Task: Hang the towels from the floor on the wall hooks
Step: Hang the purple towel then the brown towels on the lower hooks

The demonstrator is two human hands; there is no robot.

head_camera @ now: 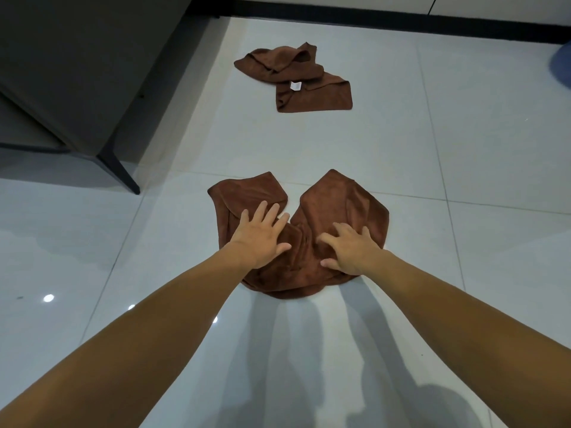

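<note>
Head view, single frame. Two brown towels are on the white tiled floor (463, 143); no hooks are in view, only a strip of wall above a black baseboard (370, 17) at the top edge.

Near towel (343, 202): it lies crumpled in a rough V, two lobes pointing away from the person, bunched at the near end. Both hands are on it.

- Left hand (259, 239): laid flat on the left lobe, fingers straight and spread, thumb out to the side. It grips nothing.
- Right hand (350, 251): rests on the bunched middle and right lobe, fingers a little bent, tips on the cloth. No fold shows pinched between thumb and fingers, so I read it as touching rather than holding (the bend may be the start of a gather; cannot confirm).

Far towel (309, 97): well apart from the near one, further up the floor, rumpled and half folded over itself, with a small white label (295, 85) showing. Nothing touches it.

Other items: dark furniture (77, 72) on angled legs at the left; a blue shape (564, 66) cut off at the right edge.

Progress, as a judgement: essentially at the start. Neither towel is lifted and none is hung. Left to do: gather and lift the near towel, carry it to a hook, then the same for the far one.
</note>
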